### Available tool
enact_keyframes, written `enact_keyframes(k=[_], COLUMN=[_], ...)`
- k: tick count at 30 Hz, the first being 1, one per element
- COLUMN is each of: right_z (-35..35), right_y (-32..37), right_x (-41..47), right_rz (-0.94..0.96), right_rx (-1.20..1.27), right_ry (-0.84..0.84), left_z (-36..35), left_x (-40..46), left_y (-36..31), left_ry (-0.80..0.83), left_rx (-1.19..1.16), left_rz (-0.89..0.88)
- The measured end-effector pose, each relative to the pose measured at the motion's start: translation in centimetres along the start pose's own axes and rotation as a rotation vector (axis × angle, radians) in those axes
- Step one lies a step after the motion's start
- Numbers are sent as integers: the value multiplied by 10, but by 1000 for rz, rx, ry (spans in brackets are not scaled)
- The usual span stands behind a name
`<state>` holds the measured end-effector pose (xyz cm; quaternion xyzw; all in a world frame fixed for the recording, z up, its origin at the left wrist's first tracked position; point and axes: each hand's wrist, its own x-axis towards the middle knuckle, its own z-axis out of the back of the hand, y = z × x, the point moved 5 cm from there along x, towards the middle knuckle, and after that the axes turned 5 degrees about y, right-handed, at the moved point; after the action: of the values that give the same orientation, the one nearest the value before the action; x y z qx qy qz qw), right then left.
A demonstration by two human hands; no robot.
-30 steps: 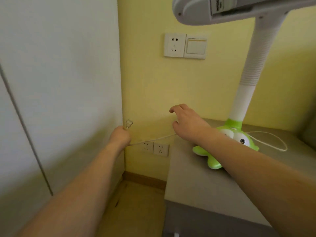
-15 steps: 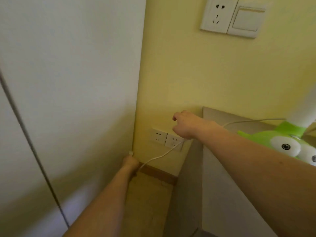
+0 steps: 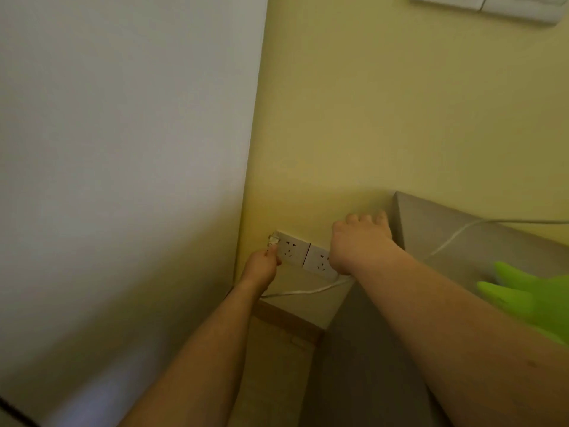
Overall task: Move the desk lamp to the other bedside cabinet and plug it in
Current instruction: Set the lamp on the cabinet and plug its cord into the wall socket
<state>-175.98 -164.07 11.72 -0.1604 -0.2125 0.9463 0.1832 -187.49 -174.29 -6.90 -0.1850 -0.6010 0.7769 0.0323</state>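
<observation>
Head view. The bedside cabinet [image 3: 455,235] is standing against the yellow wall [image 3: 385,118], its top carrying the green base of the desk lamp [image 3: 529,297] at the right edge of frame; the lamp's stem and head are lying outside the frame. No open container is showing.

The left hand [image 3: 261,268] is reaching low along the corner beside the white wardrobe panel [image 3: 123,149], forearm running up from the bottom of frame. Its fingers are pinching the white plug [image 3: 272,241], which is sitting at the left edge of the left wall socket [image 3: 291,248]. Whether the prongs are seated in it cannot be told.

The right hand [image 3: 360,241] is extending over the cabinet's left edge, knuckles up and fingers curled, overlapping the right wall socket [image 3: 320,261]. Whether it is gripping anything cannot be told.

The white cord [image 3: 308,291] is running roughly horizontally below the sockets from under the left wrist toward the right wrist; a further stretch is crossing the cabinet top toward the right.
</observation>
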Motion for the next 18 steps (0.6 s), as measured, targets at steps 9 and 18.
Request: enact_keyframes(k=[9,18], right_z=[6,6], right_y=[-13,-12], right_x=[9,9], right_rz=[-140,-86], right_rx=[137,205], right_ry=[-22,-23], left_z=[-37,-38], left_x=[12,15], left_y=[6,16], left_ry=[243,167], left_rx=[-140,-194], left_rz=[182,170])
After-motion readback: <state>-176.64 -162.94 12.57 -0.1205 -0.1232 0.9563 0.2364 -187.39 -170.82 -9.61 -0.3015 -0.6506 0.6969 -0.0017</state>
